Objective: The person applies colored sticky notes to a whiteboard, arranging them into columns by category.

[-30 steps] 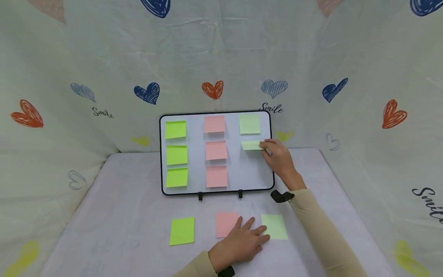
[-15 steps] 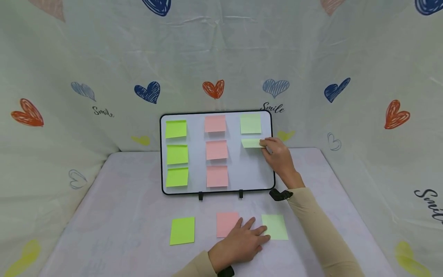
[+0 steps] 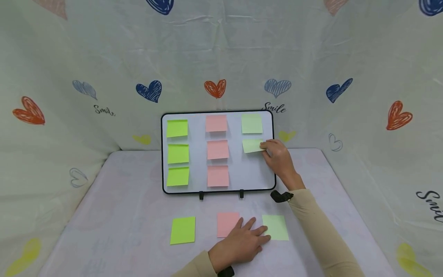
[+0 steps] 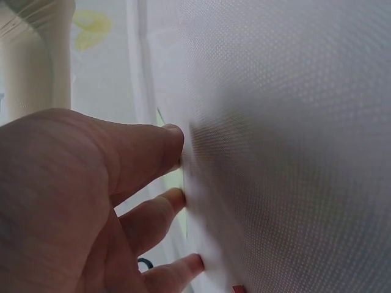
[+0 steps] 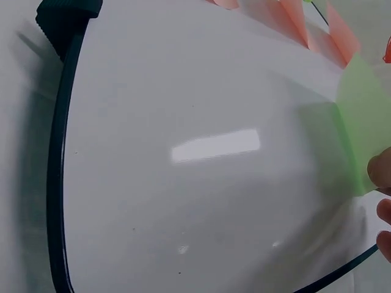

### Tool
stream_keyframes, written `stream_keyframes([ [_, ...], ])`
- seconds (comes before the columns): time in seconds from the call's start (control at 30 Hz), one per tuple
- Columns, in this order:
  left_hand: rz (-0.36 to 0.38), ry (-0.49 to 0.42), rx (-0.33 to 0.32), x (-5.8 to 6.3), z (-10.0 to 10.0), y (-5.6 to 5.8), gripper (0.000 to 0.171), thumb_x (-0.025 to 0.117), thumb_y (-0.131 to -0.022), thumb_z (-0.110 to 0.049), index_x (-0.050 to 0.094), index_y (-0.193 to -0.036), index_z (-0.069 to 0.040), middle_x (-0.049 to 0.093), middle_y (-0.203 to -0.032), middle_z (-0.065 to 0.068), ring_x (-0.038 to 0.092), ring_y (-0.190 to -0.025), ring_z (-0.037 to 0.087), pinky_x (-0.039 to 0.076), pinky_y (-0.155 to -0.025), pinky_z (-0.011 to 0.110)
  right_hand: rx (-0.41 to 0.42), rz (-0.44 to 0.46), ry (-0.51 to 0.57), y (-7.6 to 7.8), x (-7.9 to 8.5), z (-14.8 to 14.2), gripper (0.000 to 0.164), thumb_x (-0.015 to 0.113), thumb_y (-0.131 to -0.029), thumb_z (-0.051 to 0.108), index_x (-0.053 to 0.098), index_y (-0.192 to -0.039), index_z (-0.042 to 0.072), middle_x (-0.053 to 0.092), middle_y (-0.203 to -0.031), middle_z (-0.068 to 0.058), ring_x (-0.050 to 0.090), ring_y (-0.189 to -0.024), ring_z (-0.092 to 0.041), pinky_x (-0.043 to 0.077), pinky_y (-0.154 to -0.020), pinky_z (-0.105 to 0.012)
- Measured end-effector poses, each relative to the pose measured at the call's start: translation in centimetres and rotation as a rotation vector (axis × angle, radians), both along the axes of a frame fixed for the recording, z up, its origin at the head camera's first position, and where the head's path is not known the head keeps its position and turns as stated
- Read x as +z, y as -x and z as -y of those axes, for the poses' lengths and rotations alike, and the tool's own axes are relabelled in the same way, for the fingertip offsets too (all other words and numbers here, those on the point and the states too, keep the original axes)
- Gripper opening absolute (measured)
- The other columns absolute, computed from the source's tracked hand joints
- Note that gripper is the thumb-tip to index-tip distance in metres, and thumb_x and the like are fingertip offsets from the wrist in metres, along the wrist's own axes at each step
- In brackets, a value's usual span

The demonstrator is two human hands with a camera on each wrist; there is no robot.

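My right hand [image 3: 279,157] pinches the right edge of a pale green sticky note [image 3: 252,146] against the whiteboard [image 3: 252,171]. It sits under another pale green note [image 3: 252,123] in the right column; in the right wrist view the held note [image 5: 364,116] tilts out from the board surface. My left hand [image 3: 239,243] rests on the table with fingers spread. Its fingertips touch the edge of a pale green pad [image 3: 276,227], and it partly covers a pink pad [image 3: 226,224]. A bright green pad [image 3: 182,230] lies to the left.
The board stands upright on small black feet [image 3: 201,195]. Bright green notes [image 3: 178,154] form its left column, pink notes [image 3: 217,149] its middle one. Behind the white table [image 3: 121,215] hangs a cloth [image 3: 238,50] printed with hearts.
The held note's lower edge has swung down, so more of its face shows. My right hand has stayed almost in place, and my left hand has not moved.
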State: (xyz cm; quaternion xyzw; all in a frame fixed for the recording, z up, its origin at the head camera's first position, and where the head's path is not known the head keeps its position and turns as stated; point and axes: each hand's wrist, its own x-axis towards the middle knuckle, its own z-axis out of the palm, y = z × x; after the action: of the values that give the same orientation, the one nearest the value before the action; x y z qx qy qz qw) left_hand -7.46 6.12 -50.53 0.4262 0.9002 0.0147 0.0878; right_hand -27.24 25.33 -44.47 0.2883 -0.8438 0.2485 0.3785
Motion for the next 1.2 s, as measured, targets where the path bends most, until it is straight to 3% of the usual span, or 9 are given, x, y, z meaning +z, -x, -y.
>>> stream_keyframes([
  [0.4, -0.02, -0.009, -0.005, -0.5, -0.1, -0.2, 0.042, 0.06, -0.104, -0.04, 0.056, -0.146, -0.037, 0.041, -0.161, -0.017, 0.046, -0.146, 0.028, 0.049, -0.108, 0.054, -0.014, -0.001, -0.084, -0.1, -1.6, -0.5, 0.023, 0.08, -0.08, -0.01, 0.077, -0.102, -0.004, 0.076, -0.113, -0.019, 0.067, -0.113, -0.041, 0.055, -0.1, -0.049],
  [0.57, -0.069, -0.022, -0.017, -0.7, -0.3, -0.4, 0.04, 0.061, -0.103, -0.041, 0.06, -0.142, -0.033, 0.047, -0.157, -0.017, 0.051, -0.142, 0.029, 0.052, -0.104, 0.052, 0.0, -0.045, -0.116, -0.2, -2.3, -0.7, 0.024, 0.082, -0.079, -0.009, 0.077, -0.102, -0.003, 0.075, -0.118, -0.019, 0.066, -0.114, -0.042, 0.055, -0.1, -0.051],
  [0.87, -0.066, -0.022, -0.017, -0.2, -0.2, -0.4, 0.044, 0.063, -0.101, -0.044, 0.059, -0.143, -0.033, 0.052, -0.154, -0.015, 0.054, -0.14, 0.025, 0.054, -0.103, 0.05, 0.01, -0.084, -0.175, -0.9, -3.2, -1.2, 0.018, 0.082, -0.082, -0.002, 0.078, -0.1, 0.0, 0.074, -0.121, -0.018, 0.066, -0.114, -0.041, 0.056, -0.096, -0.052],
  [1.0, -0.114, -0.042, -0.031, 0.4, 0.3, 0.6, 0.043, 0.063, -0.101, -0.045, 0.06, -0.143, -0.032, 0.055, -0.152, -0.011, 0.056, -0.138, 0.023, 0.054, -0.103, 0.048, 0.001, -0.099, -0.2, -1.1, -3.5, -1.5, 0.021, 0.082, -0.084, 0.0, 0.078, -0.104, 0.0, 0.074, -0.123, -0.018, 0.066, -0.115, -0.041, 0.057, -0.096, -0.052],
  [1.2, -0.264, -0.082, 0.005, 3.0, 1.4, 4.0, 0.04, 0.064, -0.102, -0.041, 0.064, -0.139, -0.026, 0.063, -0.144, -0.005, 0.059, -0.135, 0.023, 0.054, -0.104, 0.046, -0.017, -0.117, -0.239, -1.5, -4.1, -1.9, 0.03, 0.082, -0.085, 0.003, 0.077, -0.115, 0.0, 0.071, -0.13, -0.016, 0.062, -0.123, -0.046, 0.055, -0.097, -0.057],
])
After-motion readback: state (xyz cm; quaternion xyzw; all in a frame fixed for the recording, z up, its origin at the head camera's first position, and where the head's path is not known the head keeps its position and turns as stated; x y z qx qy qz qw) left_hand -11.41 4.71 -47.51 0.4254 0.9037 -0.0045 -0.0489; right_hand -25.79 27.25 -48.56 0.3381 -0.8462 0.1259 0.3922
